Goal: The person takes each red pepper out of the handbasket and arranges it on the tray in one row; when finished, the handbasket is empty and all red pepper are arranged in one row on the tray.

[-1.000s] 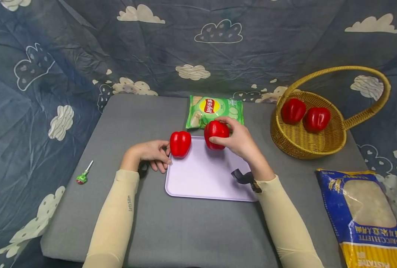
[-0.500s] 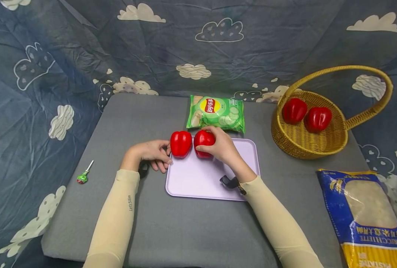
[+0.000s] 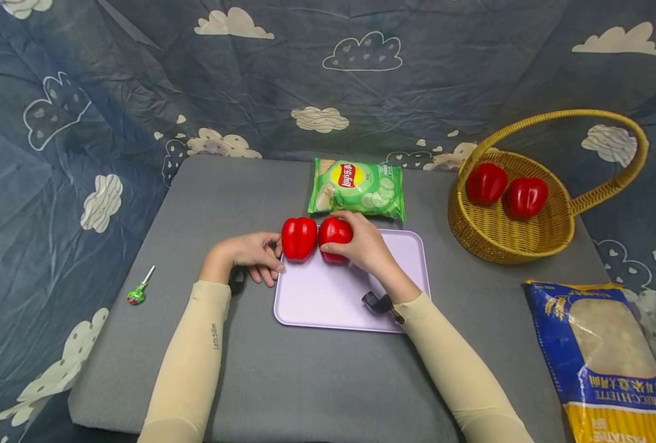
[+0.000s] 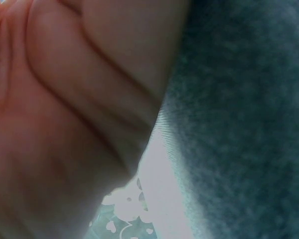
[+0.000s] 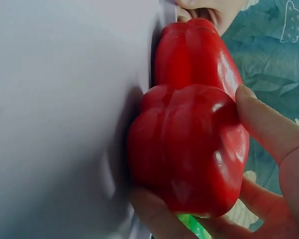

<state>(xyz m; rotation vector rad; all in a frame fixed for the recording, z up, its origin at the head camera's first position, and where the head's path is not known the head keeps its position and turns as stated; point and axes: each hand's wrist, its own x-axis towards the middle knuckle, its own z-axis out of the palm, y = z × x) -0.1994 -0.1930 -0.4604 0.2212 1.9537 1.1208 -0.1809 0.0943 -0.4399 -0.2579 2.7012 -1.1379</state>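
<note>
My right hand point(image 3: 365, 243) holds a glossy red bell pepper point(image 3: 333, 231) at the back of the lilac tray point(image 3: 333, 301). Its thumb and fingers reach around the pepper point(image 5: 189, 149) in the right wrist view. A second red bell pepper point(image 3: 299, 240) is right beside it, at the tray's back left corner. My left hand point(image 3: 249, 251) rests at the tray's left edge, thumb near the rim, fingers loosely bent and partly hidden. The left wrist view shows mostly the palm point(image 4: 70, 119), dark and blurred.
Behind the tray lies a green chip bag point(image 3: 357, 189). A wicker basket point(image 3: 485, 240) with a tall handle holds two more red peppers point(image 3: 505, 191) at the right. A blue pasta bag point(image 3: 610, 344) lies front right; a lollipop point(image 3: 138, 288) is at the left.
My right hand has carried its pepper left and slightly toward me, over the tray, until it sits beside the other pepper. My left hand has stayed in place.
</note>
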